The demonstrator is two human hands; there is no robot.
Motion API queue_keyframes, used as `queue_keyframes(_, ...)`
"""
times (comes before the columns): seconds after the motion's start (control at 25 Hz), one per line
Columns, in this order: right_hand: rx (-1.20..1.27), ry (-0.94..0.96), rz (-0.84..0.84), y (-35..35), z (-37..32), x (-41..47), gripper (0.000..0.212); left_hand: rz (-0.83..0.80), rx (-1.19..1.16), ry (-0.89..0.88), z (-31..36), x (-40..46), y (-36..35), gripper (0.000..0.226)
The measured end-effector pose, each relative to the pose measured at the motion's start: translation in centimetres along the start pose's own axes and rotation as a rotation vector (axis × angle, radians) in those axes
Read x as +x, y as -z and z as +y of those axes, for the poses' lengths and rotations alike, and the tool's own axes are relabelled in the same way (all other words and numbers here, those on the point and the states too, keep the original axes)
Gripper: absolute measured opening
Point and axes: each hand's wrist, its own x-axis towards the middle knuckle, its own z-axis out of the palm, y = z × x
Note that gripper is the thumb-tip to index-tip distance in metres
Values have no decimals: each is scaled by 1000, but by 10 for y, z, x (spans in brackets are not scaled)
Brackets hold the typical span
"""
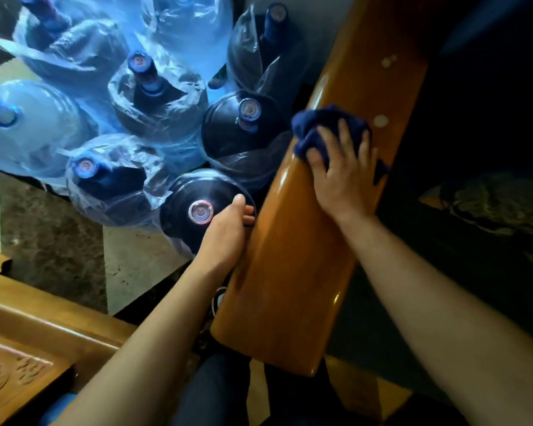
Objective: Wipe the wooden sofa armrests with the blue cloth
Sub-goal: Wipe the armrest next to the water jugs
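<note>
Right now I am pressing the blue cloth [326,130] onto the wooden armrest [299,241] with my right hand [340,176]. My fingers [345,139] are spreading over the bunched fabric and gripping it, with my palm lying flat on the glossy wood behind it. The cloth is sitting about halfway along the armrest, hanging a little over its left edge, and a small corner is poking out on the right by my little finger.

My left hand [228,229] is resting against the left side of the armrest, nearer to me. Its fingers are curling round the edge and going out of sight, so I cannot tell how tightly they are closing; the hand is carrying nothing that I can see.

The armrest is running diagonally from the bottom centre up to the top right, shining orange-brown, with two pale spots [382,90] showing on the wood beyond the cloth.

Just beside it on the left, large water bottles [154,96] are standing on the tiled floor [53,235], most of them wearing clear plastic bags. The nearest bottle [200,210] is standing right by my left hand. A carved wooden table [19,348] is filling the lower left corner.
</note>
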Motion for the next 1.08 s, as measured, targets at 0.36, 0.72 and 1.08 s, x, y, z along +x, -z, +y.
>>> queue_keyframes(0.36, 73, 70, -217, 9, 42, -97, 57, 160, 254, -180, 90, 52, -76, 59)
queue_keyframes(0.72, 7, 219, -58, 19, 89, 193, 55, 204, 262, -295, 170, 146, -131, 44)
queue_keyframes(1.08, 20, -312, 150, 22, 71, 210, 50, 168, 180, -316, 210, 174, -146, 67)
